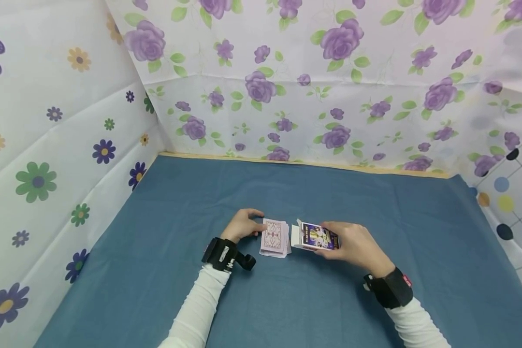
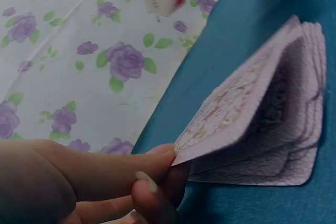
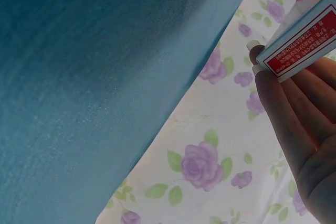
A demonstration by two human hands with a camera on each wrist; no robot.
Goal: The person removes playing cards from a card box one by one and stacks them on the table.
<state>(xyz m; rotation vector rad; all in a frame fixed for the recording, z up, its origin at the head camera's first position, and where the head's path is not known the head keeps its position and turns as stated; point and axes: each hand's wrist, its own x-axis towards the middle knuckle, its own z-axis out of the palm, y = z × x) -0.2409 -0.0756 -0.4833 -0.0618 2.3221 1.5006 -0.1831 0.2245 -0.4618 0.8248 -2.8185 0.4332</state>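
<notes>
A stack of playing cards [image 1: 273,237] with a patterned red-and-white back lies face down on the blue cloth. My left hand [image 1: 242,225] is at its left edge. In the left wrist view, the thumb and fingers [image 2: 142,174] pinch the corner of the upper playing cards [image 2: 226,103], lifting them at a slant off the rest of the pile. To the right, my right hand [image 1: 350,244] grips a card box [image 1: 319,236] with a dark, colourful front. Its white end flap stands open toward the cards. The right wrist view shows the box's red-labelled side [image 3: 304,45] held between thumb and fingers.
Blue cloth [image 1: 178,193] covers the table. A white sheet with purple roses [image 1: 261,87] hangs behind its far edge, and another flowered sheet [image 1: 36,181] runs along the left. A black strap with a camera [image 1: 221,253] sits on the left wrist.
</notes>
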